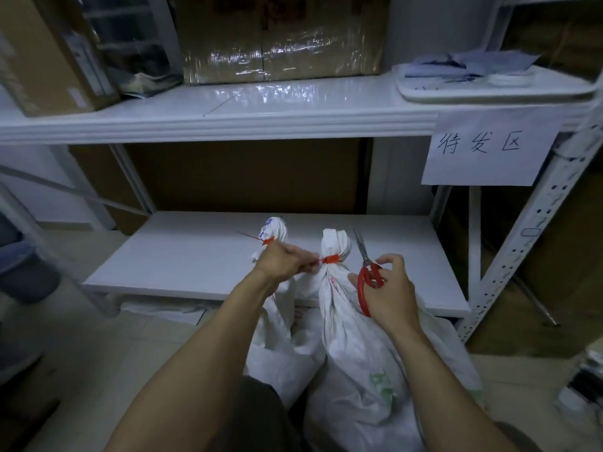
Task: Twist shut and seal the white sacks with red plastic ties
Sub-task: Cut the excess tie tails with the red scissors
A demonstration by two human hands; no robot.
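- Nearest the camera, two bare forearms reach forward over two white sacks standing on the floor against the front edge of a low white shelf (195, 256).
- Right sack (355, 353): its neck is twisted tight and cinched by a red tie (331, 259), with the bunched top standing above it.
- Left hand (284, 261) is closed, its fingertips pinching the loose tail of that tie just left of the neck.
- Right hand (390, 288) grips red-handled scissors (367, 275) with fingers through the loops; the blades are together, pointing up and away beside the sack's top.
- Left sack (277, 321), partly behind the left arm, is already bound with a second red tie (268, 241), whose thin tail sticks out leftward over the shelf.
- Farther up, an upper shelf (261, 109) carries a wrapped cardboard box (280, 37) and a white tray (496, 83) at its right end; a handwritten paper sign (489, 148) hangs below it.
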